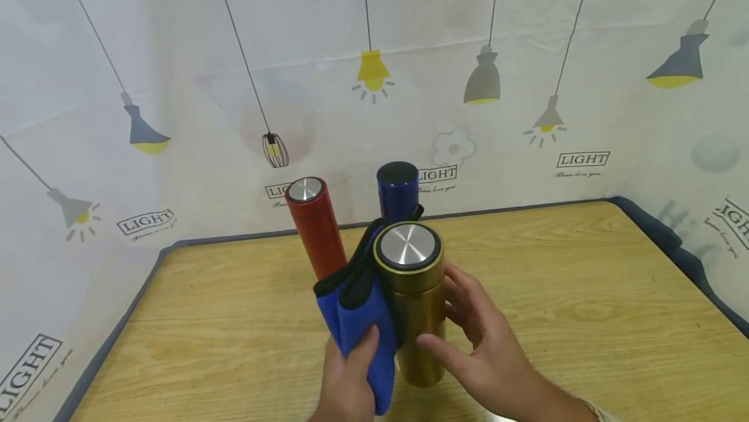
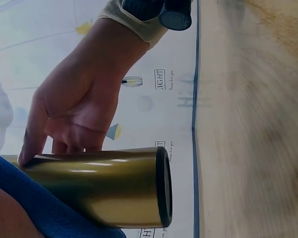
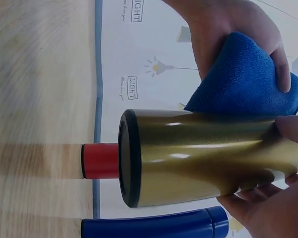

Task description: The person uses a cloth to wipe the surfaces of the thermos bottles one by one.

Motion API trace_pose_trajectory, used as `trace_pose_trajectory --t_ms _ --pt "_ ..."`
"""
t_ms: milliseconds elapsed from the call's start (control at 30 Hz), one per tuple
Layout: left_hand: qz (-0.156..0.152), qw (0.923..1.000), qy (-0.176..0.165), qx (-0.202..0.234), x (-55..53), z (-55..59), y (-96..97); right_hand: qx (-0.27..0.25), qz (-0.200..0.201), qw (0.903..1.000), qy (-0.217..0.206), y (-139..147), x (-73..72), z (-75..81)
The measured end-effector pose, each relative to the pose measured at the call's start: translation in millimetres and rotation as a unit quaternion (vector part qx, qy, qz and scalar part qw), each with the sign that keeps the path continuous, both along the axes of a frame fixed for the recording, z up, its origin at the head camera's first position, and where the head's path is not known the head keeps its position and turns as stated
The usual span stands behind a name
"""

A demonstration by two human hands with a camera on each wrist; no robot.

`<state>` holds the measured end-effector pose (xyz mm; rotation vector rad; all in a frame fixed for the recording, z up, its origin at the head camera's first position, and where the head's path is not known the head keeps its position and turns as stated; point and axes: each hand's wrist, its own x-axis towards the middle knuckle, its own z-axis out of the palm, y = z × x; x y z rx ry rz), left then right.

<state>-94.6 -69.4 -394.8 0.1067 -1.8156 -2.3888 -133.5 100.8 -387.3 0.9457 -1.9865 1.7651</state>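
Observation:
My right hand (image 1: 497,360) grips a gold vacuum flask (image 1: 422,324) from its right side, thumb in front and fingers behind. The flask stands nearly upright, its silver-topped lid facing up. In the right wrist view its black-rimmed base (image 3: 130,158) is clear of the tabletop. On the other side, my left hand (image 1: 348,380) holds a folded blue cloth (image 1: 377,344) with black edging, the thumb pressed over it. That cloth lies against the flask's left side; in the left wrist view it covers part of the gold wall (image 2: 104,183).
Behind the cloth a red flask (image 1: 318,233) with a silver-topped lid stands on the wooden table (image 1: 222,331). A dark blue flask (image 1: 399,191) stands farther back, partly hidden by the gold one. A white backdrop (image 1: 328,103) printed with lamps surrounds the table.

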Motion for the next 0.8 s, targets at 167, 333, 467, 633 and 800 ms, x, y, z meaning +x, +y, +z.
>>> trace_pose_trajectory --t_ms 167,333,467,633,800 --pt "0.005 0.999 -0.038 -0.022 4.3 1.5 3.0 0.057 -0.016 0.9981 -0.017 1 -0.2 1.5" --pt "-0.011 0.999 -0.017 -0.039 7.5 0.3 4.9 0.107 -0.051 0.9907 -0.067 -1 1.1 4.1" --pt "-0.025 0.9977 0.01 -0.063 8.5 -0.2 4.0 0.113 -0.08 0.9877 -0.073 -2 3.2 4.8" --pt "-0.035 0.9968 0.0 -0.072 11.5 -1.4 2.9 0.131 -0.118 0.9838 -0.036 -1 3.7 3.1" --pt "-0.028 0.9922 0.077 -0.094 11.9 -10.8 3.2 0.118 -0.129 0.9846 0.009 -1 3.1 0.6"
